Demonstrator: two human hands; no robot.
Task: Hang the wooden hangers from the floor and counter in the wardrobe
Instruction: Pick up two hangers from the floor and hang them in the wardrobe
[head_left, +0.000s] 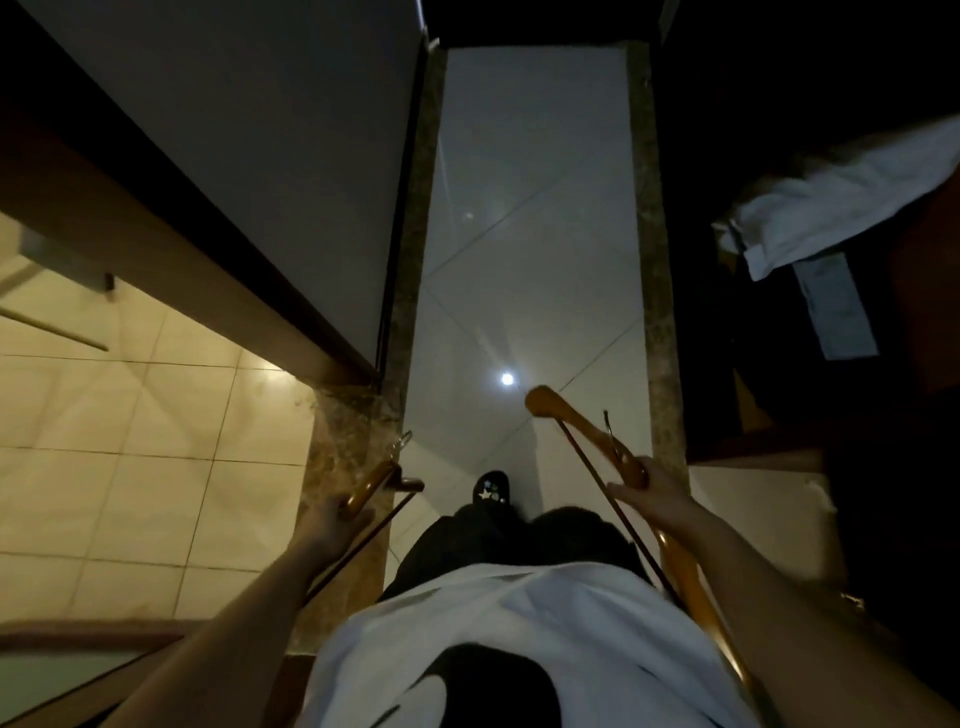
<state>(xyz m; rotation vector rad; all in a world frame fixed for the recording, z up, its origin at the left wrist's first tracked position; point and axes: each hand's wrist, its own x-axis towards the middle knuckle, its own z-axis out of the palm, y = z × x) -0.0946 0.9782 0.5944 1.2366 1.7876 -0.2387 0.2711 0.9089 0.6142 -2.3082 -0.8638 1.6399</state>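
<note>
1. One wooden hanger is held in the left hand. The fingers are curled around its wooden arm, and its metal hook points up and away from the body.
2. A second wooden hanger is gripped by the right hand near its middle. One rounded end reaches forward, and the other arm runs back beside the hip.
3. Both hangers are carried in the air at waist height – the first above the left stone strip of the floor, the second near the right edge of the pale glossy floor.
4. A small round light is reflected in the floor, just beyond the second hanger.
5. Below the hands a white shirt, dark trousers and one dark shoe are seen.
6. Beige tiles lie at the left – a white cloth lies in the dark area at the right.
</note>
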